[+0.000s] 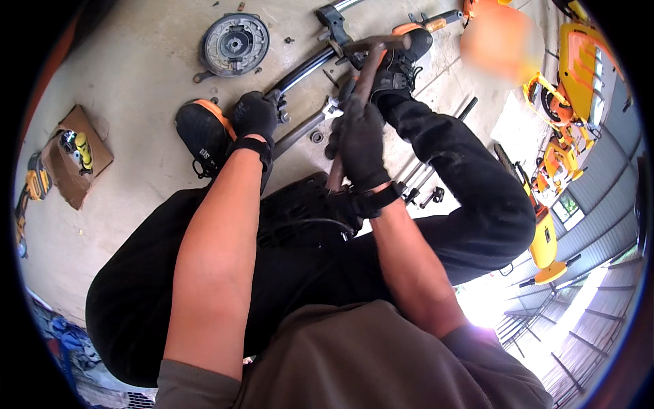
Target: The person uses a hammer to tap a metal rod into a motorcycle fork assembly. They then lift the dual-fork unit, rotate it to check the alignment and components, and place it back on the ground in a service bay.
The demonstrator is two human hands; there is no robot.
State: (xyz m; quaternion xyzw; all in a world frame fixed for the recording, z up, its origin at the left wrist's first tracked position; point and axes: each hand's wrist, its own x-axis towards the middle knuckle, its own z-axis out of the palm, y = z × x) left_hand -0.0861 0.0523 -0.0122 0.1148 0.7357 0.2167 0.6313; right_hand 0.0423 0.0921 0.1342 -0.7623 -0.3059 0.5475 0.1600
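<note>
My gloved left hand [254, 114] grips the lower-left end of a shiny metal tube [301, 71], which slants up to a black clamp bracket [332, 24]. My right hand [354, 140] is closed round the handle of a rusty hammer [368, 76], whose head lies over the tube near the bracket, touching or just above it; I cannot tell which. An adjustable wrench [310, 123] lies between my hands, with a small metal ring [316, 136] below it. A black slatted object [286, 215] is partly hidden under my forearms and between my legs.
My black shoes [199, 136] and legs frame the work. Around them are a round metal plate [235, 44], a cardboard box of tools [76, 153], a yellow power tool [37, 180], loose rods [415, 177], white paper [507, 126] and several yellow machines [572, 75] along the right.
</note>
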